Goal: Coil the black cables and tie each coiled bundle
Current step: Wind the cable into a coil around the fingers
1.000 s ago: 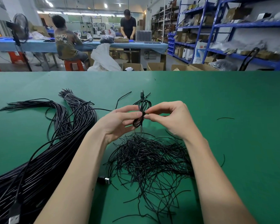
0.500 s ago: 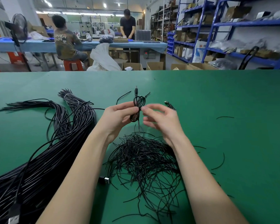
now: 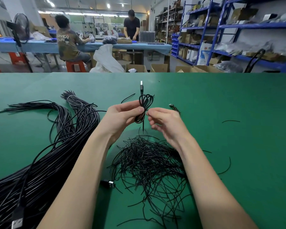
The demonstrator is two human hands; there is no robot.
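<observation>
- Left hand [image 3: 122, 115] grips the coiled cable [image 3: 143, 108] at frame centre, above the green tabletop [image 3: 238, 146]; plug end up
- Right hand [image 3: 165, 123] just beside it, fingers loosely curled; whether they pinch a tie, cannot tell
- Loose ties [image 3: 149, 161] heaped below

Brightly and evenly lit from ceiling lights [image 3: 50, 3], with soft shadows under the arms on the green table [image 3: 238, 100], mild sheen along the black cables [image 3: 45, 166], wide-angle bending of the shelves [image 3: 254, 27], and perhaps slight softness in the far background.
</observation>
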